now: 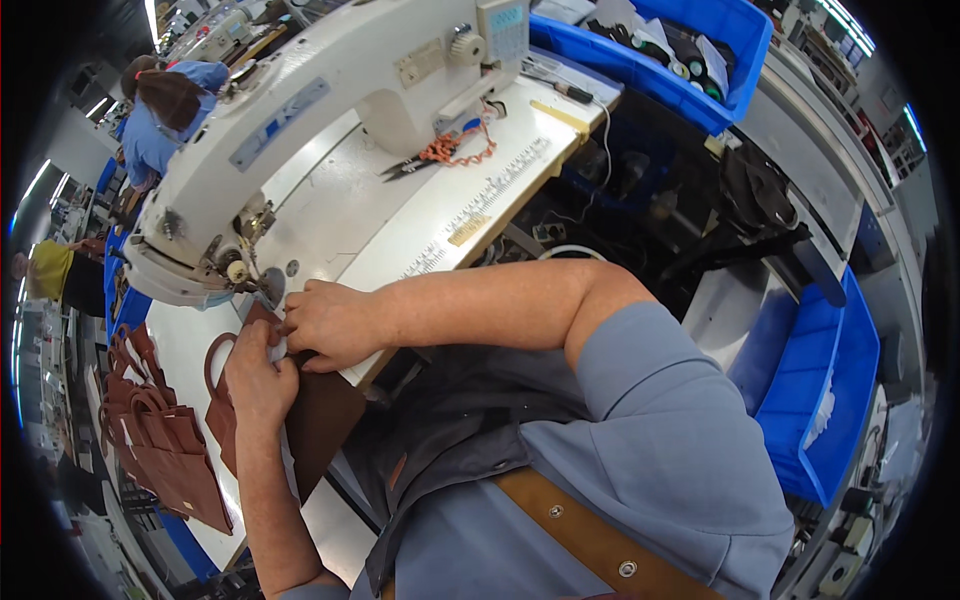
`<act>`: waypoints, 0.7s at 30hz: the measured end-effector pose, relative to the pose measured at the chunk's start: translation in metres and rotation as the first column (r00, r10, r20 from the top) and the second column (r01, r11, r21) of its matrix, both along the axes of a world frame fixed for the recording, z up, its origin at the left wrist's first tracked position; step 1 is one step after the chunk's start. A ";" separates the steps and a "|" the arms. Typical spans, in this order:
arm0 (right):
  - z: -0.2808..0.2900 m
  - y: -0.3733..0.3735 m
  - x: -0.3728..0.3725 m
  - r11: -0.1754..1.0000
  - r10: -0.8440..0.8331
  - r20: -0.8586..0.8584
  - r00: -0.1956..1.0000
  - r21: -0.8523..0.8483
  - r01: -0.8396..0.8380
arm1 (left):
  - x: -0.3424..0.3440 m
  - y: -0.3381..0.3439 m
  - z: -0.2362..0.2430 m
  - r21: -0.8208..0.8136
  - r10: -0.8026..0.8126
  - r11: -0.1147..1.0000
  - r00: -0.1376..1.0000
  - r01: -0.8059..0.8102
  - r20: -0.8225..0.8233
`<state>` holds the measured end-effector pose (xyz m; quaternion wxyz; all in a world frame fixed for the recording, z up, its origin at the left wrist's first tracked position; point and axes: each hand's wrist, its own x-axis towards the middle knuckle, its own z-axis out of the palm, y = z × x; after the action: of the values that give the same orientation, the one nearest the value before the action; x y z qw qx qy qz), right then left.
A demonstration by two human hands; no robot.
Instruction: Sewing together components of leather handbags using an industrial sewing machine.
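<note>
While the left grip (260,382) pinches the brown panel (326,410), the right grip (338,324), closure unclear, rests on it.

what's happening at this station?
The person's left hand and right hand are both on a brown piece, close to the needle end of a white sewing machine. The fingers hide the stitching spot, so I can't tell if it's being sewn. Reddish-brown bags with handles lie to the left; scissors rest under the machine's arm.
</note>
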<state>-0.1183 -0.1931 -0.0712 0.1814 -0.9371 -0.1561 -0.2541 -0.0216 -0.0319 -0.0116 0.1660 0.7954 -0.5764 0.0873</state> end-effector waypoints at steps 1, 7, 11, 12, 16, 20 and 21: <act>0.000 0.000 0.001 1.000 0.004 -0.010 1.000 -0.009 -0.004 | 0.004 0.002 -0.003 -0.012 -0.009 1.000 1.000 0.009 0.001; -0.003 -0.001 0.005 0.998 -0.035 -0.007 0.999 -0.061 0.034 | 0.011 -0.002 -0.013 -0.072 -0.046 0.997 0.998 0.042 -0.051; -0.003 0.002 0.006 0.996 -0.036 0.007 0.999 -0.081 0.036 | 0.015 0.003 -0.011 -0.078 -0.040 0.996 0.992 0.031 -0.116; -0.004 0.003 0.006 0.996 -0.034 0.003 0.999 -0.080 0.034 | 0.017 0.004 -0.010 -0.040 -0.020 0.999 0.991 0.015 -0.135; -0.004 0.003 0.008 0.996 -0.042 -0.011 0.999 -0.081 0.041 | 0.033 0.005 -0.013 -0.061 -0.116 0.992 0.983 0.108 -0.142; -0.004 0.004 0.007 0.996 -0.038 -0.026 0.999 -0.083 0.036 | 0.029 0.008 -0.009 -0.054 -0.128 0.991 0.977 0.120 -0.172; -0.004 0.004 0.007 0.996 -0.040 -0.026 0.999 -0.082 0.037 | 0.026 0.008 -0.008 -0.048 -0.133 0.991 0.985 0.128 -0.114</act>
<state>-0.1113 -0.1886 -0.0750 0.1402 -0.9500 -0.1458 -0.2379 0.0044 -0.0235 -0.0198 0.2211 0.7560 -0.6147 0.0411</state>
